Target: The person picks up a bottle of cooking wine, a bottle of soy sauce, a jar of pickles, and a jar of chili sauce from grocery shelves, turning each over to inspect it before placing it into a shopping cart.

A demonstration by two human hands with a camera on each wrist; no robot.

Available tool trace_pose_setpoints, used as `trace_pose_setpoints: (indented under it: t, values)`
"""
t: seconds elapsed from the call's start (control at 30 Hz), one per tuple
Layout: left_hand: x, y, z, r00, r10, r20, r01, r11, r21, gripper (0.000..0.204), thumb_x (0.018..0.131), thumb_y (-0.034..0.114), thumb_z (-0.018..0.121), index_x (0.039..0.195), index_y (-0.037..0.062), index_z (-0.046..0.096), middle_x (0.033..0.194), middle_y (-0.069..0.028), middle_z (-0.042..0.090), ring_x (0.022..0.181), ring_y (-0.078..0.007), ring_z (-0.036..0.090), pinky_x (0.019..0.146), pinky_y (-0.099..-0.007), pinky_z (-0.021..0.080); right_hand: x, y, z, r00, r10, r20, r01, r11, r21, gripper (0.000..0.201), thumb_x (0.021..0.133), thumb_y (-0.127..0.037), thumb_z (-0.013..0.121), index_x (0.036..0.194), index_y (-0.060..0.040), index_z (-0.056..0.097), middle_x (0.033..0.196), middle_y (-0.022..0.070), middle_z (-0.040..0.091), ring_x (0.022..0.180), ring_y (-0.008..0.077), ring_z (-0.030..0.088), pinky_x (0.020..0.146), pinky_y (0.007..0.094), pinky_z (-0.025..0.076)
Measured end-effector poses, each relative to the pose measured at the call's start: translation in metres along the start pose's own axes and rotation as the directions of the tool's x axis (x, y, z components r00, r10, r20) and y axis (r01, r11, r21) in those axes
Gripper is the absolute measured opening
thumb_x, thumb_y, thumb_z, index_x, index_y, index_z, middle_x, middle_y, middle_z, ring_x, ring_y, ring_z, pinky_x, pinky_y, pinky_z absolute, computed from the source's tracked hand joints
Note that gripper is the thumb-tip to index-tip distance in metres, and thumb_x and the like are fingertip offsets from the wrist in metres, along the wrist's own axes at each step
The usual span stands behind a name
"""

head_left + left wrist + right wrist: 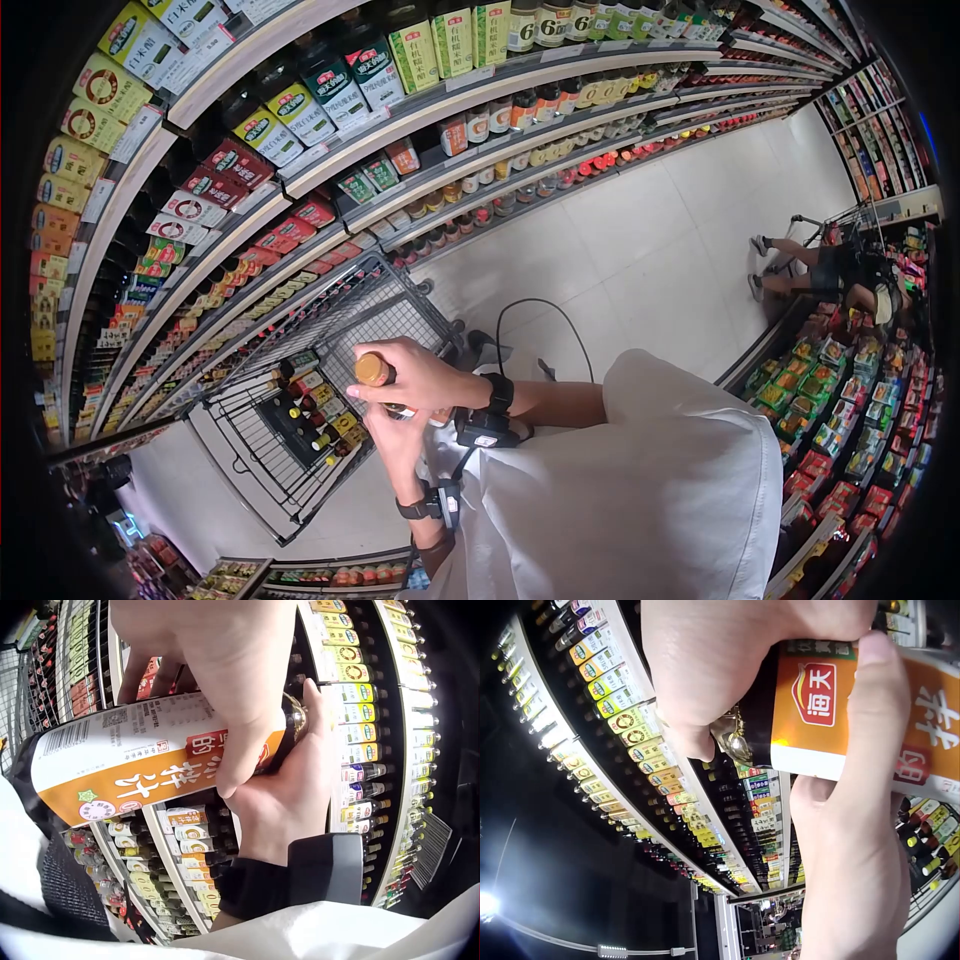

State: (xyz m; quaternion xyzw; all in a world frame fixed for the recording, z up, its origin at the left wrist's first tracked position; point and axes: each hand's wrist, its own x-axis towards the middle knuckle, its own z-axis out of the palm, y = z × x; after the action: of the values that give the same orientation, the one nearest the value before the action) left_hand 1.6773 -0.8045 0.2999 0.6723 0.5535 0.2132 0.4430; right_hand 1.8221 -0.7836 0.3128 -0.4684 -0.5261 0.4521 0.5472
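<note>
A sauce bottle with an orange-and-white label [150, 761] is held in both hands close to the body. In the head view its gold-brown cap [372, 370] points up toward the camera. My left hand [400, 445] grips the bottle's body, its thumb lying across the label in both wrist views. Around the neck curls my right hand [430, 375], its thumb beside the cap. Gold wrap shows at the neck [739, 739] in the right wrist view. From the head, most of the label is hidden by the hands.
A wire shopping cart [225, 470] stands just beyond the hands, with several bottles and boxes [325, 425] inside. Long shelves [470, 80] of bottles run along one side. Packaged goods [800, 380] fill a display on the right, near another person [845, 275]. Pale tiled floor [640, 240] lies between.
</note>
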Motion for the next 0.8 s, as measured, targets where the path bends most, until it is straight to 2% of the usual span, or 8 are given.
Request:
trace_pose_setpoints:
  t: [0.33, 0.43, 0.53, 0.57, 0.67, 0.73, 0.77, 0.8]
  values:
    - [0.003, -0.001, -0.006, 1.000, -0.016, 0.000, 0.016, 0.998, 0.068, 0.054, 0.065, 0.015, 0.085, 0.102, -0.0131, 0.058, 0.093, -0.0202, 0.068, 0.088, -0.0266, 0.065, 0.083, -0.0393, 0.050, 0.002, 0.008, 0.005, 0.999, 0.042, 0.026, -0.043, 0.998, 0.046, 0.039, 0.086, -0.032, 0.075, 0.090, 0.0002, 0.053, 0.070, 0.0138, 0.055, 0.061, 0.0298, 0.049, 0.061, 0.0373, 0.044]
    - [0.005, -0.008, -0.009, 0.999, 0.036, -0.004, -0.036, 0.998, 0.061, 0.055, 0.065, 0.014, 0.086, 0.105, -0.0117, 0.059, 0.095, -0.0194, 0.068, 0.088, -0.0276, 0.065, 0.082, -0.0395, 0.050, 0.003, 0.008, 0.006, 0.998, 0.036, 0.049, -0.038, 0.998, 0.049, 0.040, 0.085, -0.032, 0.075, 0.089, -0.0001, 0.052, 0.071, 0.0138, 0.055, 0.062, 0.0309, 0.049, 0.060, 0.0378, 0.044]
    - [0.008, -0.016, -0.006, 0.980, 0.167, -0.104, -0.159, 0.984, 0.086, 0.054, 0.065, 0.014, 0.086, 0.108, -0.0081, 0.061, 0.096, -0.0177, 0.069, 0.088, -0.0286, 0.067, 0.082, -0.0398, 0.051, 0.005, 0.014, 0.010, 0.999, 0.002, 0.040, -0.003, 1.000, 0.024, 0.040, 0.085, -0.032, 0.076, 0.088, -0.0004, 0.052, 0.072, 0.0138, 0.056, 0.063, 0.0319, 0.049, 0.060, 0.0380, 0.044]
    - [0.009, -0.016, -0.009, 0.991, 0.111, -0.076, -0.103, 0.989, 0.102, 0.054, 0.065, 0.014, 0.086, 0.108, -0.0071, 0.061, 0.096, -0.0175, 0.070, 0.088, -0.0289, 0.067, 0.082, -0.0400, 0.051, 0.005, 0.015, 0.012, 0.999, -0.001, 0.037, 0.000, 0.999, 0.040, 0.039, 0.085, -0.032, 0.076, 0.087, -0.0010, 0.051, 0.071, 0.0132, 0.054, 0.062, 0.0319, 0.048, 0.059, 0.0383, 0.043]
    - [0.012, -0.017, -0.016, 1.000, -0.014, -0.024, 0.018, 0.987, 0.162, 0.053, 0.065, 0.014, 0.086, 0.108, -0.0050, 0.062, 0.096, -0.0168, 0.070, 0.088, -0.0289, 0.068, 0.081, -0.0399, 0.051, 0.008, 0.011, 0.012, 0.997, -0.055, 0.052, 0.055, 0.999, 0.001, 0.037, 0.085, -0.026, 0.077, 0.081, -0.0026, 0.049, 0.066, 0.0069, 0.047, 0.060, 0.0194, 0.041, 0.059, 0.0329, 0.041]
    - [0.018, -0.023, -0.019, 0.999, -0.034, -0.039, 0.041, 0.977, 0.208, 0.052, 0.065, 0.015, 0.087, 0.106, -0.0047, 0.062, 0.093, -0.0164, 0.070, 0.086, -0.0278, 0.068, 0.080, -0.0391, 0.052, 0.014, 0.028, 0.015, 0.984, 0.001, 0.181, -0.005, 1.000, 0.021, 0.037, 0.083, -0.027, 0.078, 0.086, -0.0025, 0.050, 0.073, 0.0076, 0.050, 0.066, 0.0212, 0.046, 0.064, 0.0337, 0.042]
    - [0.022, -0.036, -0.019, 0.999, 0.021, -0.040, -0.013, 0.980, 0.198, 0.051, 0.065, 0.016, 0.087, 0.105, -0.0048, 0.063, 0.091, -0.0153, 0.071, 0.083, -0.0260, 0.068, 0.078, -0.0381, 0.053, 0.018, 0.040, 0.015, 0.970, 0.027, 0.243, -0.035, 0.999, 0.028, 0.037, 0.082, -0.027, 0.079, 0.089, -0.0024, 0.051, 0.076, 0.0080, 0.052, 0.069, 0.0221, 0.048, 0.067, 0.0341, 0.043]
    - [0.029, -0.057, -0.018, 0.996, 0.077, -0.039, -0.069, 0.980, 0.189, 0.049, 0.065, 0.017, 0.088, 0.103, -0.0048, 0.064, 0.089, -0.0142, 0.071, 0.080, -0.0241, 0.068, 0.076, -0.0371, 0.053, 0.023, 0.052, 0.016, 0.957, -0.030, 0.289, 0.021, 0.999, 0.036, 0.039, 0.081, -0.027, 0.079, 0.093, -0.0025, 0.052, 0.083, 0.0087, 0.053, 0.076, 0.0235, 0.051, 0.072, 0.0349, 0.044]
